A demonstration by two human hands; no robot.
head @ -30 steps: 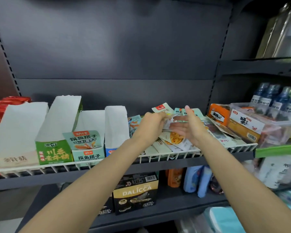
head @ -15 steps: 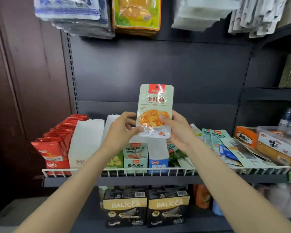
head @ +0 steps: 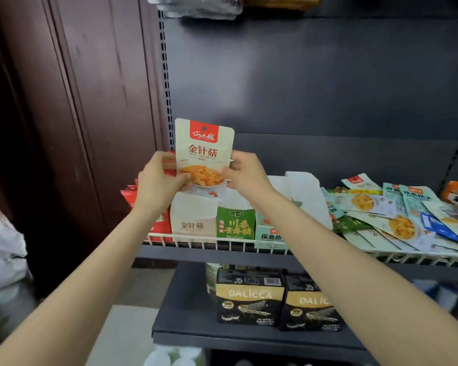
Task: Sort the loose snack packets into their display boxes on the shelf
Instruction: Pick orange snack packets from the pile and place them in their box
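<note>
Above beige box (head: 193,220), hands pinch matching packet (head: 204,151).

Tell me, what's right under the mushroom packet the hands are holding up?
Under the mushroom packet, held by the left hand and right hand, stands the beige display box with matching characters. The packet and hands cover the box's opening, so its inside stays hidden.

Wire-fronted shelf (head: 222,237) carries upright display boxes (head: 193,220) beside loose snack packets (head: 397,223), seemingly overlapping.
</note>
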